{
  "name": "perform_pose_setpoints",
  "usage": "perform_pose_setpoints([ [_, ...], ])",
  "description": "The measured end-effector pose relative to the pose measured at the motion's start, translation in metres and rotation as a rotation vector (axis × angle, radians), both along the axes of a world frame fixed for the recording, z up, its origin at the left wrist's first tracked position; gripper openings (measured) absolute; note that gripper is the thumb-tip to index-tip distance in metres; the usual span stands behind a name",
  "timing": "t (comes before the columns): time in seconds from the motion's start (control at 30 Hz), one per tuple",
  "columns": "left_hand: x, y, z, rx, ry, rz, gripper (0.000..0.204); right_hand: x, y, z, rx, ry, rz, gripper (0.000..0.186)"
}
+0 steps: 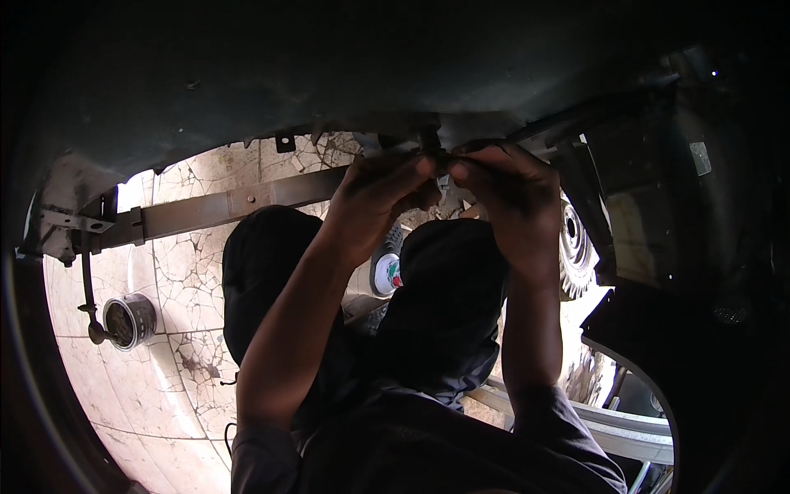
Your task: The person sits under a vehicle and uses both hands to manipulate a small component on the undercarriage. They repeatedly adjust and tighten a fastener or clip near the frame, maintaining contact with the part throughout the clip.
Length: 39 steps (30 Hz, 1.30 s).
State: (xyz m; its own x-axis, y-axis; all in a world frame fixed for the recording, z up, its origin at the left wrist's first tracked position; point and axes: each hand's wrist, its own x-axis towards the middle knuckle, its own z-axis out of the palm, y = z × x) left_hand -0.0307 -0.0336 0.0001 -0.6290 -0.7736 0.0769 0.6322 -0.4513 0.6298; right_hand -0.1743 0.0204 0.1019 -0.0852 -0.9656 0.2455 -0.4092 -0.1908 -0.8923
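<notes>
My left hand (387, 181) and my right hand (506, 181) are raised against the underside of a dark metal panel (329, 74). Their fingers are closed, thumbs close together, just below a dark cylindrical fitting (427, 132). What they grip is mostly hidden by the fingers and shadow. A rusty flat metal bar (181, 218) runs behind my wrists. Between my dark-clothed knees (271, 247) lies a white can or bottle (385, 273) with a green and red label.
An open tin (130, 321) sits on cracked tiles (189, 395) at the left, beside a hanging rod (87, 280). A tyred wheel (574, 243) shows past my right arm. A pale metal rail (625, 436) lies lower right, and dark bodywork (699, 247) encloses the right side.
</notes>
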Motion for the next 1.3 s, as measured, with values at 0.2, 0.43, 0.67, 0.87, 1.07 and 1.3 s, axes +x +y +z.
perform_pose_setpoints([
  [0.2, 0.000, -0.002, -0.003, -0.021, -0.024, 0.015, 0.039, 0.009, -0.001, 0.002, -0.010, 0.083, -0.083, 0.011],
  [0.43, 0.002, -0.001, -0.002, -0.015, -0.057, 0.019, 0.039, 0.009, -0.001, 0.007, 0.082, 0.096, -0.109, 0.010],
  [0.67, 0.000, 0.000, -0.002, -0.026, -0.070, 0.028, 0.040, 0.009, -0.002, 0.008, 0.126, -0.012, -0.108, 0.010],
  [0.87, 0.002, -0.002, -0.006, -0.036, -0.102, 0.017, 0.038, 0.007, -0.002, 0.010, 0.061, 0.233, -0.100, 0.011],
  [1.07, -0.001, -0.003, -0.001, -0.020, -0.071, 0.035, 0.038, 0.007, 0.000, 0.006, 0.001, 0.216, -0.062, 0.010],
  [1.3, 0.002, -0.001, 0.000, -0.040, -0.074, 0.021, 0.039, 0.014, 0.006, 0.013, 0.146, 0.089, -0.137, 0.013],
])
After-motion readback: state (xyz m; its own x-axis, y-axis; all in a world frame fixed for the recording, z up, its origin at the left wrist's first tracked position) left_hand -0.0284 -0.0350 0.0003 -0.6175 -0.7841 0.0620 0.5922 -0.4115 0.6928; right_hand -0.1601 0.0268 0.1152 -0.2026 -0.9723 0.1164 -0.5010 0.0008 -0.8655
